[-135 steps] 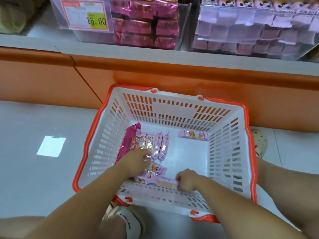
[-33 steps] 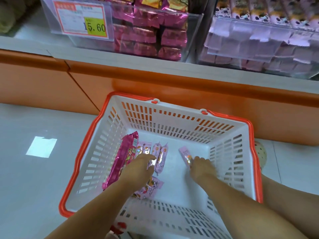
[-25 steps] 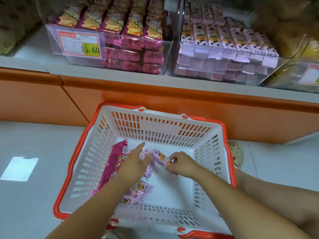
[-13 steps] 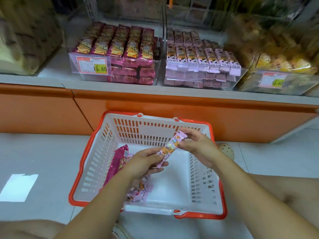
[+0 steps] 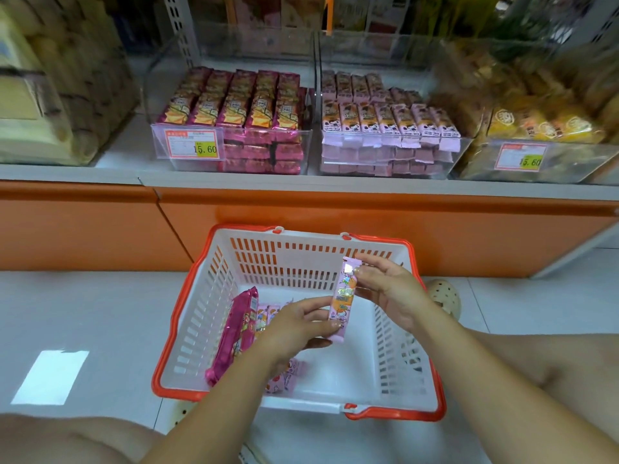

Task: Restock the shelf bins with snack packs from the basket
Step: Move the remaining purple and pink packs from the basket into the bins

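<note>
A white basket with an orange rim point(image 5: 187, 333) stands on the floor below the shelf. Above it, a slim light-pink snack pack point(image 5: 345, 296) is held upright between both hands. My left hand point(image 5: 298, 326) pinches its lower end and my right hand point(image 5: 388, 289) pinches its upper end. Inside the basket a large magenta pack point(image 5: 234, 333) leans on the left wall, with several small pink packs point(image 5: 284, 376) beside it, partly hidden by my left arm. On the shelf stand a clear bin of magenta packs point(image 5: 248, 118) and a clear bin of light-pink packs point(image 5: 385, 128).
An orange shelf base point(image 5: 335, 219) runs behind the basket. A third bin with yellow packs point(image 5: 542, 135) sits at the right, and bagged goods point(image 5: 50, 95) at the left. My shoe point(image 5: 445, 296) shows right of the basket and my knees frame the lower corners.
Both hands rose out of the basket with one light-pink pack, which turned from slanted to upright. The view tilted up, bringing the shelf bins into sight.
</note>
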